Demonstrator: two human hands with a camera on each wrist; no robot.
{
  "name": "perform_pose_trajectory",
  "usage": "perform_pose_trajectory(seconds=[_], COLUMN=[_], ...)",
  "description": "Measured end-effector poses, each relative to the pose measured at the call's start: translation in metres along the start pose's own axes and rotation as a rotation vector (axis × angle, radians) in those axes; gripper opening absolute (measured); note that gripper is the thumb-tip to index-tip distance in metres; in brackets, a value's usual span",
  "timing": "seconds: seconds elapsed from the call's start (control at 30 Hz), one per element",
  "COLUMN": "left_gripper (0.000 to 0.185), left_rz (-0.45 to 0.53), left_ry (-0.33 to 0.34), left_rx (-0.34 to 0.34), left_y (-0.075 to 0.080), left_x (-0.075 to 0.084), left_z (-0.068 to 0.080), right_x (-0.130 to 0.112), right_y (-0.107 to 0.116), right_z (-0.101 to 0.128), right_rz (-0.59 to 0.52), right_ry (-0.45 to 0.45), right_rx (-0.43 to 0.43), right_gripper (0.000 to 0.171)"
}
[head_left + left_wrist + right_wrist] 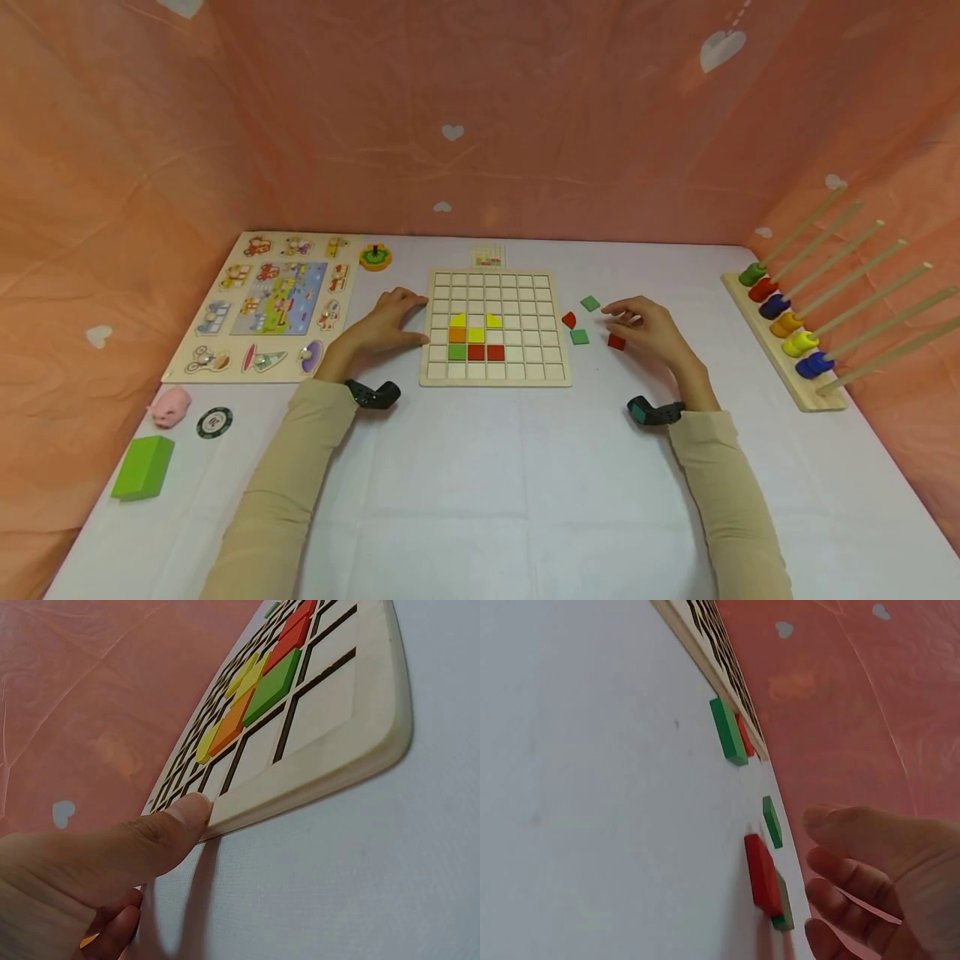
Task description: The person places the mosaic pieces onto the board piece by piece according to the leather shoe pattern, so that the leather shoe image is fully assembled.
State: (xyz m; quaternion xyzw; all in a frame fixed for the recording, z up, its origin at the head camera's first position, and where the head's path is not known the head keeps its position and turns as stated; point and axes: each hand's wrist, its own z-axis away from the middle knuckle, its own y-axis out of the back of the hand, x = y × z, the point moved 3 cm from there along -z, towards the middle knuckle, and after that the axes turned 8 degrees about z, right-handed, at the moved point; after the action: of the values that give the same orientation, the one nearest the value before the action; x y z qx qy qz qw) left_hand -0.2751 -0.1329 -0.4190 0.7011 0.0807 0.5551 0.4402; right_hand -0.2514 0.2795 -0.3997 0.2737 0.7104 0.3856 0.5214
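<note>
Left hand: rests thumb tip and a fingertip against the left rim of the grid board, pretty relaxed, no clench
Right hand: hovers over the cloth, loosely bent and released
Board spot: lies flat just right of the left hand, well left of the right one
Placed tiles: sit mostly toward the left hand's side of the board: two yellow corner pieces, an orange square, a yellow square, a green square and two red squares
Loose stuff: a red tile right by the right hand's fingertips, a half-hidden green tile tucked beside it in the right wrist view
More loose stuff: two other green tiles left of the right hand, plus a red rounded piece near the board's edge
Pattern card: lies beyond both hands, just past the board
Left hand's far side: a picture puzzle, with a pink pig, a round chip and a green block closer to the wearer
Right hand's far side: a rod stand, loaded with coloured rings
</note>
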Motion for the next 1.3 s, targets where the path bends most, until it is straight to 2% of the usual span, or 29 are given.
perform_pose_trajectory(seconds=[0.33,0.53,0.67,0.87,1.07,1.17,1.3], left_gripper=[0.069,0.070,0.070,0.070,0.070,0.070,0.070], left_rz=[0.005,0.019,0.021,0.016,0.019,0.016,0.012], left_ry=[0.003,0.002,-0.003,0.011,0.019,0.014,0.006], left_rx=[0.001,0.001,0.002,-0.002,0.000,0.000,0.003], left_y=[-0.001,0.000,0.000,0.000,-0.001,-0.001,0.000], left_x=[0.000,0.001,0.001,0.001,0.001,0.001,0.001], left_z=[0.000,0.001,0.001,0.001,0.001,0.002,0.001], right_x=[0.012,0.014,0.015,0.018,0.019,0.011,-0.010], right_y=[0.004,0.005,0.006,0.008,0.008,0.008,0.005], right_z=[0.004,0.007,0.008,0.008,0.009,0.006,-0.001], right_rz=[0.053,0.072,0.106,0.128,0.133,0.090,0.016], right_ry=[-0.034,-0.045,-0.048,-0.052,-0.053,-0.016,0.082], right_rx=[-0.119,-0.171,-0.178,-0.154,-0.061,-0.004,0.039], right_gripper=[0.031,0.041,0.034,0.027,0.026,0.026,0.026])
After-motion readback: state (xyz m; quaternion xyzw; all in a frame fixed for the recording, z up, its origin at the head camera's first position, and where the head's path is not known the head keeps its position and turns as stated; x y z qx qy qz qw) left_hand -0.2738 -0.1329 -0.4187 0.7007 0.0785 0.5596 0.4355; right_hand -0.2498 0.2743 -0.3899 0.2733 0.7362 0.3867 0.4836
